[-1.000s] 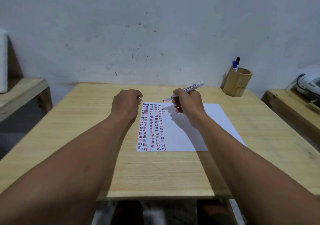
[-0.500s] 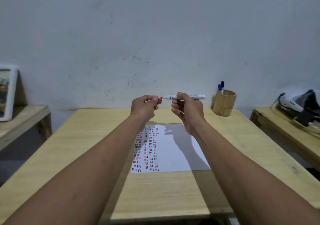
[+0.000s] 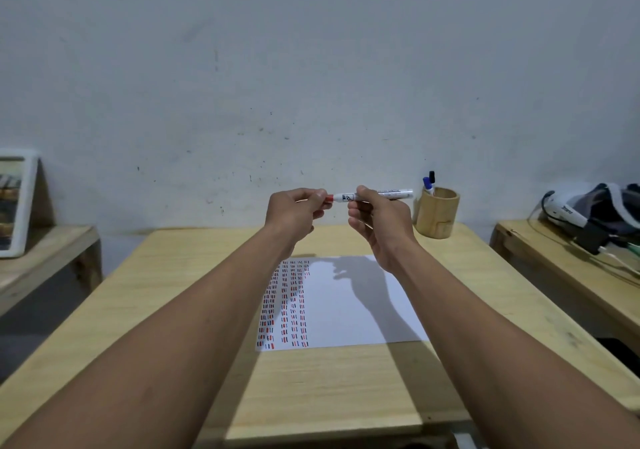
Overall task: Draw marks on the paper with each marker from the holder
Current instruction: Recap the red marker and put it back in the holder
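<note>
My right hand grips a white-barrelled red marker level in the air above the table. My left hand pinches its red cap at the marker's left end. The white paper lies flat below on the wooden table, with columns of short red, blue and black marks down its left side. At the back right stands a round wooden holder with a blue marker and a black marker sticking out.
A low wooden bench on the right carries a white device and cables. On the left a second bench bears a white-framed picture. A grey wall rises right behind the table.
Both hands rose off the paper; the marker went from slanted at the paper to level in the air, and my left hand came to its tip end with the red cap.
</note>
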Motion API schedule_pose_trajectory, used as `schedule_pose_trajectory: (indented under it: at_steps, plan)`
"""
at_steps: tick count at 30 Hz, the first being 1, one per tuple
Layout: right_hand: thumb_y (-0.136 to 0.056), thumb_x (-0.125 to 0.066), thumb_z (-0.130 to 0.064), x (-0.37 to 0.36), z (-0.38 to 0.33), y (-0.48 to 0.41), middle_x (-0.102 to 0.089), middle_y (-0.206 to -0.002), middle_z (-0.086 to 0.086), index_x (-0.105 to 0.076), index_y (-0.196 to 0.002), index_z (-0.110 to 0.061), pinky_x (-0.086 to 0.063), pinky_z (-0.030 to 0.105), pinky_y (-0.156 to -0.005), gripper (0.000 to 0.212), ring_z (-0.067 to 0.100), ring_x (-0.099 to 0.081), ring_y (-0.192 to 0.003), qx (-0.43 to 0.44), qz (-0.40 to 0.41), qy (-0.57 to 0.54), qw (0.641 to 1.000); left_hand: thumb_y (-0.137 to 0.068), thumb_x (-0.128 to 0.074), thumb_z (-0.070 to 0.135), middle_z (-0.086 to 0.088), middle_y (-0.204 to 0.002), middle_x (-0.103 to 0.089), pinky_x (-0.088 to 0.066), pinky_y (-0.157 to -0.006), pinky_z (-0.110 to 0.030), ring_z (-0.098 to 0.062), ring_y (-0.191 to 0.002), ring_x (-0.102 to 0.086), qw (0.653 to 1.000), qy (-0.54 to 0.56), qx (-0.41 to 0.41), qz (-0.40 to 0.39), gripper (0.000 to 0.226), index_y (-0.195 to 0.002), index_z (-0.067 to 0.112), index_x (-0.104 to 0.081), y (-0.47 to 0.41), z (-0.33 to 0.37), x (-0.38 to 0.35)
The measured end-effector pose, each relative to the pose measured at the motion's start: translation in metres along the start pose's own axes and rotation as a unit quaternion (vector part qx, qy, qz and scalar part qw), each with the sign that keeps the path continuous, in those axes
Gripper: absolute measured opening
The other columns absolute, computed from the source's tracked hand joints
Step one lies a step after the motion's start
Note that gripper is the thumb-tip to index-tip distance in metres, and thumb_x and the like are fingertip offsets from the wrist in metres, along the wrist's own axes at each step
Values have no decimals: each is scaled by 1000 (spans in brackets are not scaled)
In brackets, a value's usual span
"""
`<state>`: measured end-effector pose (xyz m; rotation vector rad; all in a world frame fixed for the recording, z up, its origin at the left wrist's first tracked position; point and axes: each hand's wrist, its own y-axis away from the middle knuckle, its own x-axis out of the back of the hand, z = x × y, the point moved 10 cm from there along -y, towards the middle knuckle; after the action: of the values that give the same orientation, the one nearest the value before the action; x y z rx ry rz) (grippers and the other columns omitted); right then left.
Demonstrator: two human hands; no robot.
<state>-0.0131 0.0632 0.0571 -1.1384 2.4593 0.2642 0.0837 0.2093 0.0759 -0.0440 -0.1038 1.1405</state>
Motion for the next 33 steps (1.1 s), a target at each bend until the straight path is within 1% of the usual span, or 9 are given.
schedule_pose_trajectory:
  at_steps: [10,13,15,16,19,20,25,29,33]
  plan:
    - [-96,-71,-13,2,2,3,-67,-71,8,-69,-89,-1,-62,21,-59,14,12,-67,-59,-35,22,-73,996,-94,-67,30,4,-86,-78,-56,-83,-34,-17,-91,-71,993,-61,-94,37,16,-89,21,-78,3,25,-7]
    - [-94,-73,-8,7,-3,2,-70,-74,12,-62,-118,9,-64,24,-59,32,13,-70,-56,-34,85,-75,993,-94,-66,29,5,-83,-77,-48,-69,-15,-10,-84,-70,978,-109,-153,90,17,-87,21,-79,14,42,-10]
    - [-94,-71,-8,15,-10,-2,-74,-73,11,-37,-150,-2,-64,28,-65,65,13,-71,-55,-1,109,-43,993,-94,-65,29,8,-81,-76,-40,-59,-4,-5,-77,-67,970,-131,-174,104,18,-89,21,-80,18,50,-16]
    - [-96,-67,-10,17,-16,-2,-73,-76,11,-31,-153,-9,-65,32,-72,67,13,-71,-56,15,109,-7,994,-94,-64,29,9,-79,-75,-39,-56,-5,-3,-73,-65,968,-138,-181,106,18,-89,22,-80,19,53,-20]
    - [-100,-54,-14,21,-36,2,-70,-83,14,-60,-116,-6,-65,42,-77,19,19,-69,-59,61,92,158,981,-94,-63,32,9,-74,-73,-38,-55,-17,-2,-59,-57,961,-156,-197,112,19,-88,24,-79,17,63,-30]
    - [-96,-50,-12,24,-42,2,-69,-81,12,-63,-104,-10,-65,45,-75,15,20,-70,-60,75,87,206,972,-94,-63,33,9,-71,-71,-36,-54,-19,-3,-56,-55,958,-166,-203,113,19,-88,25,-79,16,67,-34]
    - [-95,-56,-14,40,-69,-3,-69,-76,10,-61,-104,-9,-64,40,-58,11,20,-68,-52,133,56,408,901,-95,-59,38,11,-75,-73,-37,-56,-26,-6,-54,-54,951,-199,-224,76,23,-87,27,-78,7,85,-68]
    - [-98,-62,-26,65,-93,-16,-58,-64,0,-68,-100,-12,-49,33,-55,15,19,-55,-55,168,77,494,849,-101,-41,40,7,-81,-73,-47,-66,-32,-16,-72,-62,953,-200,-221,53,41,-87,22,-76,-4,89,-103]
    - [-99,-64,-30,95,-112,-41,-55,-66,-3,-67,-85,-12,-36,25,-52,23,20,-53,-67,162,91,507,842,-103,-38,30,0,-97,-73,-46,-77,-33,-22,-92,-62,961,-194,-191,53,35,-104,15,-70,-24,64,-129]
